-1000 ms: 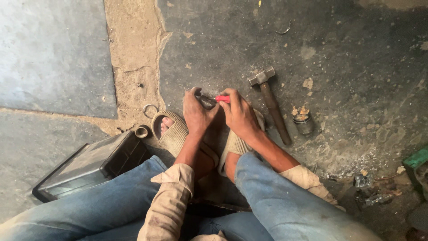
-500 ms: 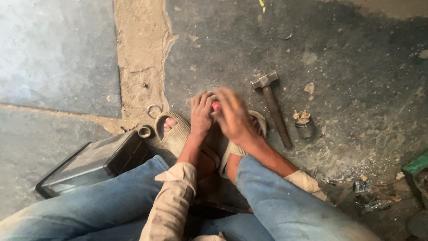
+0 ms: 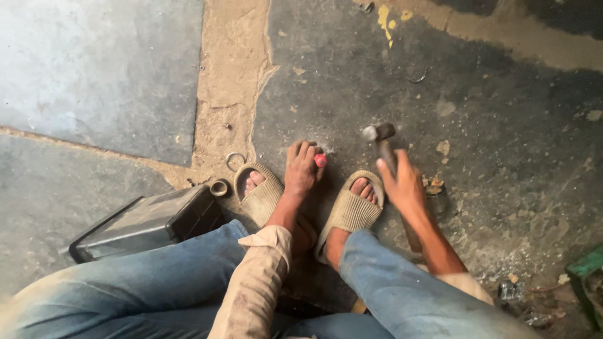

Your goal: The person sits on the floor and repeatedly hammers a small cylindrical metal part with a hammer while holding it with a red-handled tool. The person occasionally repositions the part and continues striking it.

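Pinching a small red-handled tool between the fingertips of the left hand, fingers closed on it and pressed down to the dark floor, just beyond the toes. Wrapping the right hand around the wooden handle of a hammer, fingers curled tight on it, metal head blurred and raised a little above the floor, to the right of the red tool and near it. Resting both feet in tan ribbed slippers: left slipper touching the left wrist side, right slipper between the two hands. Lying left of the left slipper: a thin metal ring on the sandy strip, and a short round sleeve just beside the black plastic case. Sitting right of the hammer hand, a small dark metal part, partly hidden, kind not possible to tell. Covering both legs, faded blue jeans; on the left forearm a rolled beige sleeve. Far right of the hammer, at the frame edge, a green object.
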Tool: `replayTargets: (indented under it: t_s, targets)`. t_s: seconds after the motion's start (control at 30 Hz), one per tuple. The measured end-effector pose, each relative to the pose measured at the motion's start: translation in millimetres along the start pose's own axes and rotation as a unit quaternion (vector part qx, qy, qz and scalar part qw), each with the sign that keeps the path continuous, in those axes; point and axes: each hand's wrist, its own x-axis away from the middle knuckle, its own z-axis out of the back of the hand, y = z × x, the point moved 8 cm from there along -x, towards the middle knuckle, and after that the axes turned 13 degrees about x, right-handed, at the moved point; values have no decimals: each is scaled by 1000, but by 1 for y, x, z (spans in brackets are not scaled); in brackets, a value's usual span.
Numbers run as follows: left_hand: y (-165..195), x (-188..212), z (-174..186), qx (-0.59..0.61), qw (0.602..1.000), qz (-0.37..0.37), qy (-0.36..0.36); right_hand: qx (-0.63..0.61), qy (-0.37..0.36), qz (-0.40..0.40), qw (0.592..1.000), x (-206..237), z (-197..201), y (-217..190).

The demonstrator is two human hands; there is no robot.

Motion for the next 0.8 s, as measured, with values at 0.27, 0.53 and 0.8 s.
replayTargets:
  t_s: [0.27, 0.53, 0.8]
  targets:
    - [-3, 4, -4, 19, 999, 32, -15, 29, 165, 423, 890, 84, 69, -123]
    - [7, -8, 2, 10, 1000, -2, -7, 3, 85, 252, 964, 56, 63, -105]
    - [9, -6, 4, -9, 1000, 10, -4, 84, 40, 239, 966, 40, 12, -85]
